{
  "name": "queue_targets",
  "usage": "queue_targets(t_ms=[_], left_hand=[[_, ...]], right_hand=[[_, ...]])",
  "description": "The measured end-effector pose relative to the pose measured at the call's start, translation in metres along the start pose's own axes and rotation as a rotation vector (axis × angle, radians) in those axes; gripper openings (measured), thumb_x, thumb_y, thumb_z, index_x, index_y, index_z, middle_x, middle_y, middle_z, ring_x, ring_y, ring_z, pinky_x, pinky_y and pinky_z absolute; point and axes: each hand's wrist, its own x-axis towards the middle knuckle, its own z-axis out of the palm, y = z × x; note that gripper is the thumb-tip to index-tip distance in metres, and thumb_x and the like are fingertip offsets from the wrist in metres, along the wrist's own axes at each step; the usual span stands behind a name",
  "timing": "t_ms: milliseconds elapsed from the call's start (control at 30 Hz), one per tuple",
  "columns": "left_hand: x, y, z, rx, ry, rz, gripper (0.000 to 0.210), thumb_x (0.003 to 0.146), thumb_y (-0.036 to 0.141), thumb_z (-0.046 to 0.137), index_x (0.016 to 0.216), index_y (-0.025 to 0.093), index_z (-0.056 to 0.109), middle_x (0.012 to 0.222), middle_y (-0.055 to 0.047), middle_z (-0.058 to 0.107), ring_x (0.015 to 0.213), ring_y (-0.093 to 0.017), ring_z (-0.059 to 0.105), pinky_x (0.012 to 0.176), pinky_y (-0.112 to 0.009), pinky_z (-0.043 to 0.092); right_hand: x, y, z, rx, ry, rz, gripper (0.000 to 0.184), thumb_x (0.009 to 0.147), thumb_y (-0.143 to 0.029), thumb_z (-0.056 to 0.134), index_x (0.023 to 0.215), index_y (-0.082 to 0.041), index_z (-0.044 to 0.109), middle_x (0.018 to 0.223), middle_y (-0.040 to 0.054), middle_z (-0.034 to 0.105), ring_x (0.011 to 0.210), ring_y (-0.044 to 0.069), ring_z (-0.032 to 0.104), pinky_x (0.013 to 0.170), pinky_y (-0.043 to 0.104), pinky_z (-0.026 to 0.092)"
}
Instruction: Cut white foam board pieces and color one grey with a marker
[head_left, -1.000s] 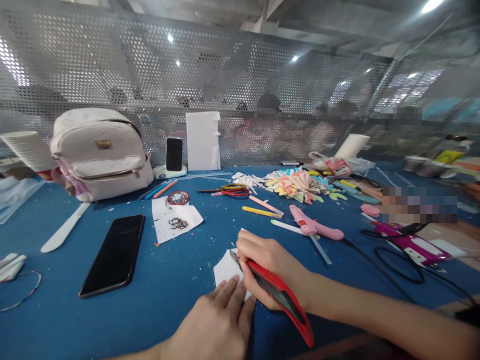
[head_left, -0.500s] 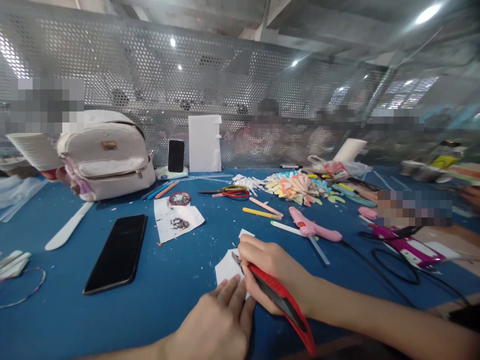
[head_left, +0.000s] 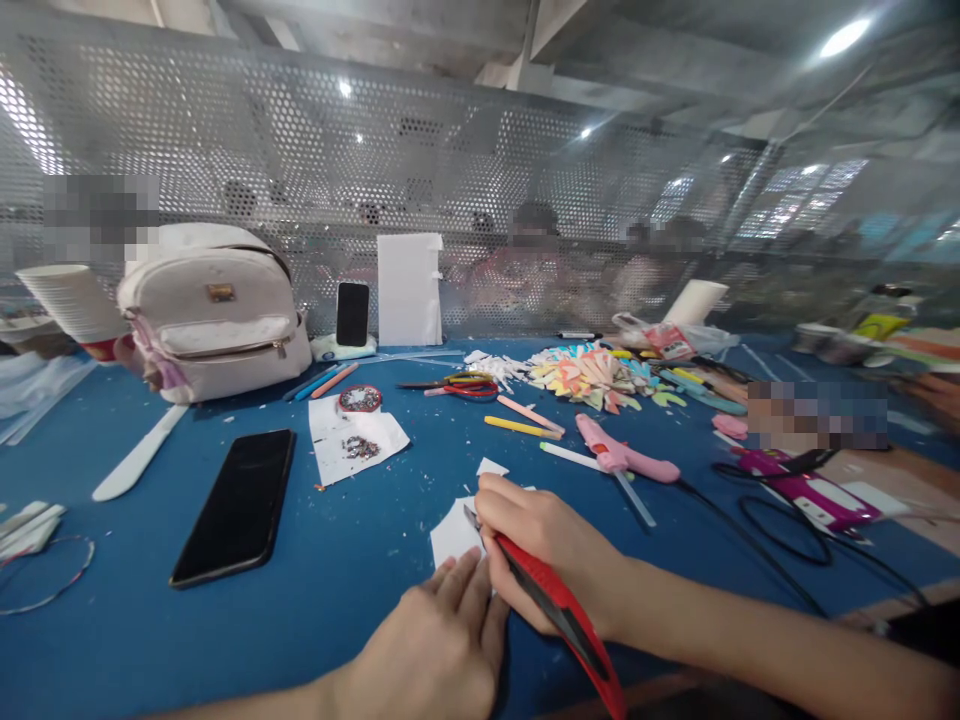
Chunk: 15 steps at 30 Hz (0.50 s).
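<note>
My right hand (head_left: 536, 545) grips a red and black utility knife (head_left: 559, 605), its blade tip resting against a small piece of white paper (head_left: 454, 535). Flat on that paper lies my left hand (head_left: 435, 630), fingers stretched out and pressing it to the table just left of the knife. Part of the paper is hidden beneath both hands. A little white paper scrap (head_left: 492, 467) lies just beyond my right hand.
Right of my hands lies a pink glue gun (head_left: 626, 462) with a black cord. Markers (head_left: 523, 427), scissors (head_left: 465, 384) and a heap of coloured paper pieces (head_left: 592, 375) lie farther back. A phone (head_left: 236, 508) and white backpack (head_left: 214, 325) are at left.
Both hands and the knife hold nearly the same place on the paper. The knife handle has shifted very slightly left and down, and the view has moved a little.
</note>
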Motion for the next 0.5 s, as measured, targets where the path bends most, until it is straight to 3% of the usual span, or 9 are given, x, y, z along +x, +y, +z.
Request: queue_targets(t_ms=[100,267,400,500], left_hand=[[-0.001,-0.006,-0.004,-0.025,0.004,0.031,0.029,0.096,0.012,0.048,0.117,0.002,0.064,0.107,-0.02,0.075,0.098,-0.031,0.075,0.076,-0.037,0.065],[-0.003,-0.017,-0.006,-0.095,0.166,0.052,0.031,0.1,0.006,0.037,0.106,0.004,0.068,0.093,-0.013,0.076,0.088,-0.026,0.076,0.074,-0.035,0.065],[-0.01,-0.018,0.0,-0.035,0.214,0.013,0.037,0.107,0.02,0.034,0.111,0.008,0.069,0.1,-0.009,0.078,0.09,-0.024,0.076,0.076,-0.035,0.065],[-0.018,-0.02,0.003,0.016,0.163,0.047,0.036,0.108,0.021,0.035,0.118,0.011,0.068,0.114,-0.006,0.076,0.103,-0.02,0.074,0.09,-0.028,0.062]], right_hand=[[0.0,0.004,-0.001,0.028,0.031,-0.021,0.016,0.082,-0.009,0.044,0.082,-0.022,0.036,0.081,-0.0001,0.046,0.065,0.014,0.045,0.057,0.026,0.031],[0.002,0.018,-0.003,0.116,0.111,0.023,0.016,0.08,-0.013,0.053,0.092,-0.021,0.046,0.088,0.0017,0.052,0.071,0.014,0.051,0.063,0.024,0.037],[0.006,0.03,0.008,0.177,0.031,0.095,0.016,0.08,-0.019,0.055,0.094,-0.022,0.047,0.068,-0.0047,0.052,0.056,0.012,0.049,0.056,0.023,0.035],[0.008,0.035,0.021,0.259,0.023,0.113,0.01,0.08,-0.017,0.051,0.085,-0.022,0.045,0.061,-0.0055,0.052,0.051,0.011,0.05,0.052,0.021,0.033]])
